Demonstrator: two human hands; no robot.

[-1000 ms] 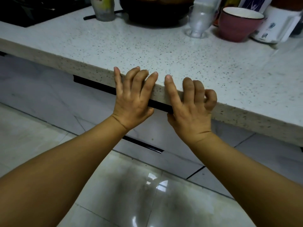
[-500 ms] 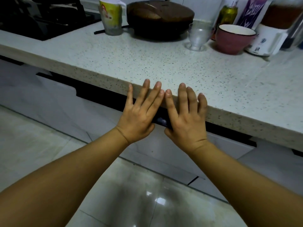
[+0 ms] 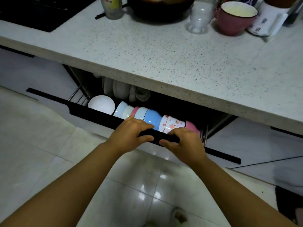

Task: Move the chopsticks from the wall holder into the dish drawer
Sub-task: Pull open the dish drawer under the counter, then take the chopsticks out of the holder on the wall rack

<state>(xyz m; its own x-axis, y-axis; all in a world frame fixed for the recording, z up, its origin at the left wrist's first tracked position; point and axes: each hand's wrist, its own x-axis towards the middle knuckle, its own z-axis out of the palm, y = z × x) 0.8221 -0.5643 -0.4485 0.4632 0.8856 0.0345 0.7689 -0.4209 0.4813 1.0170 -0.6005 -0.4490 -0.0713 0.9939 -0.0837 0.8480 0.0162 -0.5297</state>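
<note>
The dish drawer [image 3: 91, 113] under the speckled counter stands pulled partway out, its black top rail running from left to lower right. My left hand [image 3: 131, 133] and my right hand [image 3: 183, 143] both grip that rail side by side near its middle. Inside the drawer a row of bowls on edge [image 3: 150, 118] shows white, pale blue, pink and patterned ones, with a white bowl [image 3: 101, 104] at the left and white plates [image 3: 121, 90] standing behind. No chopsticks and no wall holder are in view.
On the speckled counter [image 3: 164, 54] stand a dark pan [image 3: 160, 9], a clear glass [image 3: 199, 17], a pink mug [image 3: 234, 17], a plastic cup [image 3: 111, 7] and a white jug [image 3: 268, 22]. A black hob [image 3: 32, 12] lies at far left. Glossy tiled floor [image 3: 131, 185] lies below.
Both hands went from resting flat against the counter's edge to gripping the drawer's rail, and the drawer has slid out towards me, which exposes the bowls and plates.
</note>
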